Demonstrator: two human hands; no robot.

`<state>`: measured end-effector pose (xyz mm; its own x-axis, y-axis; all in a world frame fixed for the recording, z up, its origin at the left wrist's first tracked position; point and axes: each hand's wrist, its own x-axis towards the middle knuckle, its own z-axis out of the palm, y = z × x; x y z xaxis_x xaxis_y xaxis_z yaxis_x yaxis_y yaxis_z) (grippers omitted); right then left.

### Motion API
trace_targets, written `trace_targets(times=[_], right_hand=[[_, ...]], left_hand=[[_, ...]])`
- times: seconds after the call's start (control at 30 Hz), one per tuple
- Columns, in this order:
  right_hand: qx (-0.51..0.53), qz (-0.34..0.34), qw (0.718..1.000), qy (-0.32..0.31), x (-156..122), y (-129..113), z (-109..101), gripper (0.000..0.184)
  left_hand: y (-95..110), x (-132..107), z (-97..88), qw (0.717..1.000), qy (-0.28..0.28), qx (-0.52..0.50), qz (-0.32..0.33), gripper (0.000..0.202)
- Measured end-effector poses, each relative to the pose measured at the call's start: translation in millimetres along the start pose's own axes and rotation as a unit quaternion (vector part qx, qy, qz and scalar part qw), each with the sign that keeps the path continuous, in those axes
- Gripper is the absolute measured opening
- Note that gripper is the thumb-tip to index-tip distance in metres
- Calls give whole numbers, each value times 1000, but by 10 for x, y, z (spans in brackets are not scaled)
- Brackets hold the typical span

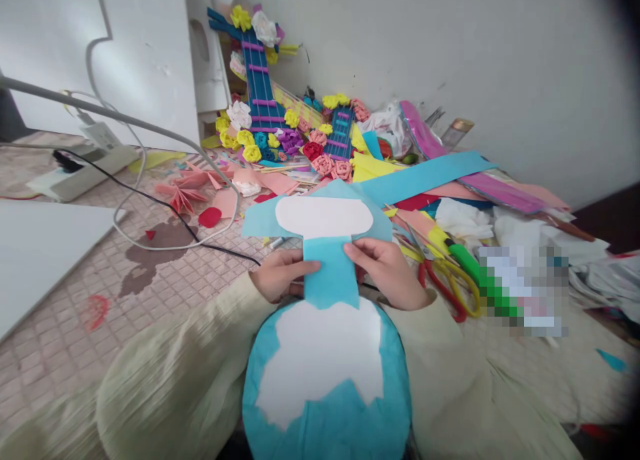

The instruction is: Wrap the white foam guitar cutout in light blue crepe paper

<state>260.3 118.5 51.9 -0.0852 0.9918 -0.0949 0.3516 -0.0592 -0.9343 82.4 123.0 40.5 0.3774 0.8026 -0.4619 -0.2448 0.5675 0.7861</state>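
Note:
A white card cutout lies in front of me, with a round body, a straight neck and a long oval head, partly covered in blue crepe paper. Blue paper wraps the neck, and a loose flap of it spreads out beneath the bare white head. My left hand pinches the neck's left edge, thumb on top. On the opposite edge, my right hand grips the neck with its thumb and fingers near the head. The fingers under the neck are partly hidden. Scissors with red and yellow handles lie beside my right hand.
Finished paper guitars with crepe flowers lean at the back wall. A blue paper strip and a green roll lie to the right. A grey cable loops from a power strip at left. A white board sits left.

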Motion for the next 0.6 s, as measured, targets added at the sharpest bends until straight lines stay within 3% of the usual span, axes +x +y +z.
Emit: trace_targets(times=[0.1,0.33,0.5,0.6], right_hand=[[6,0,1000,3,3,4,-8,32],[50,20,996,-75,-6,0,-33,30],[57,10,995,-75,17,47,-65,26],[63,3,996,-70,35,70,-78,25]], left_hand=[[5,-18,-13,1000,-10,11,5,26],[8,-8,-16,1000,-5,9,14,30],[89,-41,-50,998,53,15,-32,19],[126,-59,-76,997,47,41,-46,16]])
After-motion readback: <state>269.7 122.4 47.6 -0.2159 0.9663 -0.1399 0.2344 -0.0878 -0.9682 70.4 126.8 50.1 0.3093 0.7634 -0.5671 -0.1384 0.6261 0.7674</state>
